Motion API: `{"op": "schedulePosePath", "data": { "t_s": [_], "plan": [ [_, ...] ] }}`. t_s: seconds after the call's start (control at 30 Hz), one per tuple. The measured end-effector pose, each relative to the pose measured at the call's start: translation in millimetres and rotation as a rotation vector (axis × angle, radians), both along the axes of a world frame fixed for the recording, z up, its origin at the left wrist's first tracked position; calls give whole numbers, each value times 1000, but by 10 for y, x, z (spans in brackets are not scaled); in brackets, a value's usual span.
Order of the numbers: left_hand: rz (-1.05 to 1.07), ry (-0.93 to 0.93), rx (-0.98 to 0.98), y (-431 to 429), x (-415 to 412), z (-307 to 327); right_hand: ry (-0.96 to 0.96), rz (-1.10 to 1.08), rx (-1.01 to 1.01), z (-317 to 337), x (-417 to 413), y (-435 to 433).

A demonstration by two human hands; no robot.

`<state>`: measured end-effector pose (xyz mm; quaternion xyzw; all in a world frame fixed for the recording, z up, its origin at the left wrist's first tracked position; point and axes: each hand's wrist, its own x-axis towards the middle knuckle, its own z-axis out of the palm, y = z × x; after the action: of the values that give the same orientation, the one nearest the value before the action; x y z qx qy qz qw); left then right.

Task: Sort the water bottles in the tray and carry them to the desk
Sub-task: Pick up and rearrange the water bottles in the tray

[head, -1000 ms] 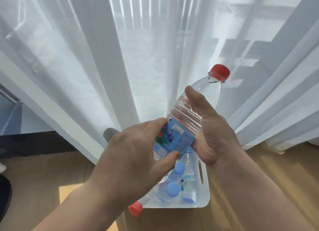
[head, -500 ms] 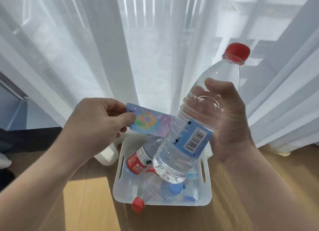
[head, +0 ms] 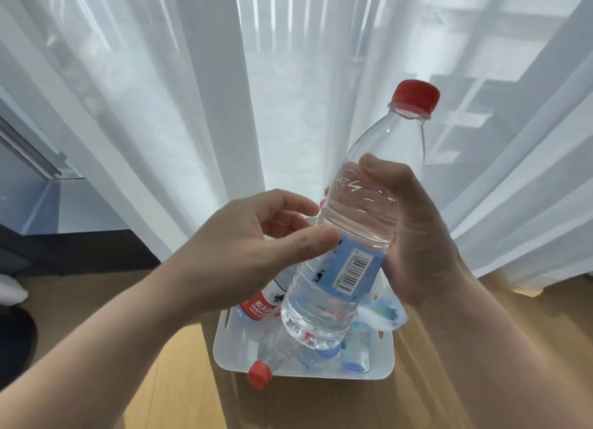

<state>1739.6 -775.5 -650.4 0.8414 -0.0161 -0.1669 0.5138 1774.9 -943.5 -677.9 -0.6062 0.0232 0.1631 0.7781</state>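
The right grip [head: 417, 236] grasps a clear bottle [head: 362, 210] around its upper body, thumb on the near side and fingers wrapped behind, and holds it in the air above the tray [head: 321, 375]. The bottle tilts, its red cap [head: 416, 96] up and to the right and its base down and to the left, and it has water inside. A pale blue label [head: 349, 268] with a barcode wraps its middle. The left grip [head: 244, 245] is beside the bottle with its thumb tip touching the label's left edge; its fingers curl loosely above the thumb, and I cannot tell whether it grasps the label or only touches it. The white tray sits on the wood floor [head: 179, 393] just in front of a sheer white curtain [head: 192, 107]. Several more bottles lie in it: one with a red label [head: 260, 310] at the left, one whose red cap [head: 259, 374] pokes over the near rim, and at least one with a blue cap [head: 354, 363] near the front right. A blurred blue and white scrap [head: 382, 316] shows just below the right grip, over the tray's right side; what it is cannot be made out.
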Motion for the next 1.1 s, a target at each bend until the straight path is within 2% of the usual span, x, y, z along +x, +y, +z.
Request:
{"op": "schedulePosePath", "data": {
  "t_s": [0.17, 0.27, 0.37, 0.43, 0.53, 0.6, 0.7, 0.8, 0.9, 1.1],
  "plan": [
    [-69, 163, -216, 4, 105, -94, -6, 46, 25, -22, -42, 80],
    [-63, 149, -275, 7, 121, -99, 6, 129, 64, -12, -44, 87],
    [-11, 59, -281, 19, 115, -84, -16, 231, 101, 67, -40, 41],
    [57, -6, -288, 59, 111, -57, -66, 275, -19, 121, -25, -28],
    [184, -114, -270, 187, 142, -25, -146, 258, -384, 126, -38, -98],
    [239, -169, -217, 259, 175, -36, -193, 245, -530, 102, -74, -59],
    [302, -183, -184, 284, 189, -64, -242, 213, -553, 59, -103, 22],
    [343, -210, -88, 252, 165, -102, -311, 217, -696, 36, -98, 32],
    [421, -255, -53, 262, 156, -103, -303, 297, -810, -32, -123, 26],
    [530, -350, -141, 425, 193, 73, -326, 521, -1092, -283, -206, 230]
  ]
}}
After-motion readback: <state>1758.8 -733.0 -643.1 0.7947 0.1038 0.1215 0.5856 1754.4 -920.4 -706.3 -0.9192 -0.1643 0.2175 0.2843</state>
